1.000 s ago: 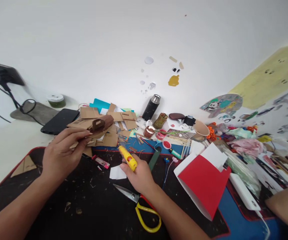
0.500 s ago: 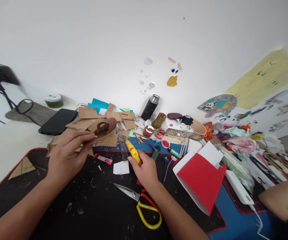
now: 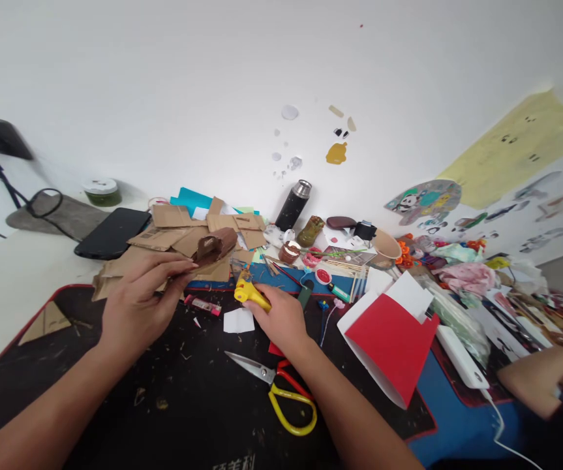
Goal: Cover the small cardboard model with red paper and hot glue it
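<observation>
My left hand is closed on a flat piece of brown cardboard at the far left edge of the black mat. A small brown cardboard model sits just past its fingertips, over the heap of cardboard pieces. My right hand grips a yellow glue gun, its nozzle pointing left and away toward the cardboard heap. A white paper scrap lies between the hands. Yellow-handled scissors lie on the mat below my right wrist.
A folded red and white card stands right of my right hand. A black phone, a black flask, a paper cup and several craft bits crowd the back. Another person's arm rests at the right edge.
My right hand has tipped the glue gun lower and turned its nozzle leftward, toward the cardboard. The left hand has stayed on its cardboard piece. The other person's arm has shifted at the right.
</observation>
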`<act>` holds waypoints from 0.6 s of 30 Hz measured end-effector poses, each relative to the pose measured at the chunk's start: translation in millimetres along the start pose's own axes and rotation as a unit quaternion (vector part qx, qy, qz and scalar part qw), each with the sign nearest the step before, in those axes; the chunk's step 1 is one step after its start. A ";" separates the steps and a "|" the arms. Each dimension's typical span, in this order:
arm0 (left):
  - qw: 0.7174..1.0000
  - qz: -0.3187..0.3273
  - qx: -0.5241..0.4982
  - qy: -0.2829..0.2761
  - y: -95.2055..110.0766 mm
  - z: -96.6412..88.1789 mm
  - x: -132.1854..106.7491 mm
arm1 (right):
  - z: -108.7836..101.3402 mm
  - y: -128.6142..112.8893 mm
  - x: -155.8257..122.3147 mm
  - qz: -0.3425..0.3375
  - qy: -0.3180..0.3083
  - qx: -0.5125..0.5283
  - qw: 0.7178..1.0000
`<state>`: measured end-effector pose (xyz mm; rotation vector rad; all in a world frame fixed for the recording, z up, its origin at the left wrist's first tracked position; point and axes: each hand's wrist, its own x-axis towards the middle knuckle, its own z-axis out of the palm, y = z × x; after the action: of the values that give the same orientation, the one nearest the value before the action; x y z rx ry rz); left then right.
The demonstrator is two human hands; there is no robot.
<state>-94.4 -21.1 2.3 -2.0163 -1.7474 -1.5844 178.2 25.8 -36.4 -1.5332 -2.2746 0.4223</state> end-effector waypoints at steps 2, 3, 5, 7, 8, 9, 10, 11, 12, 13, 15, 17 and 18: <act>1.000 0.005 -0.003 -0.001 0.5 0.2 -0.4 | -3.3 1.8 -2.3 -0.020 0.007 -0.004 1.000; 1.000 0.006 -0.005 -0.002 0.7 0.2 -0.6 | -5.6 2.2 -4.5 -0.034 0.012 -0.006 0.999; 1.000 0.003 -0.009 -0.005 1.2 0.2 -1.0 | -10.4 1.8 -11.5 -0.069 0.023 -0.006 0.997; 1.000 0.006 -0.012 -0.007 1.6 0.5 -1.3 | -13.9 -0.8 -21.7 -0.111 0.024 -0.005 0.994; 1.000 0.011 -0.013 -0.006 1.8 0.9 -1.5 | -14.8 -2.8 -27.4 -0.128 0.018 -0.008 0.992; 1.000 0.015 -0.013 -0.006 2.0 1.3 -1.8 | -15.2 -5.1 -33.0 -0.144 0.007 -0.015 0.989; 1.000 0.018 -0.013 -0.004 2.2 1.9 -2.1 | -15.1 -7.6 -38.3 -0.155 -0.010 -0.023 0.988; 1.000 0.017 -0.013 -0.005 2.4 2.6 -2.5 | -14.5 -10.1 -43.0 -0.160 -0.027 -0.034 0.986; 1.000 0.012 -0.014 -0.008 2.5 3.2 -3.0 | -13.8 -12.5 -46.8 -0.160 -0.044 -0.046 0.985; 1.000 0.005 -0.014 -0.013 2.7 3.7 -3.4 | -13.0 -14.7 -49.7 -0.159 -0.061 -0.058 0.984; 1.000 -0.001 -0.017 -0.020 3.1 4.2 -4.1 | -11.5 -18.0 -52.4 -0.157 -0.087 -0.083 0.980; 1.000 0.003 -0.018 -0.024 3.4 4.2 -4.2 | -10.5 -20.1 -51.5 -0.155 -0.102 -0.102 0.977; 0.999 0.008 -0.019 -0.025 3.5 4.1 -4.2 | -10.3 -20.8 -50.1 -0.152 -0.104 -0.107 0.977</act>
<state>-88.5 -22.9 -0.7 -2.0990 -1.7254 -1.5873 183.1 -27.8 -24.7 -1.2476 -2.7420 0.2684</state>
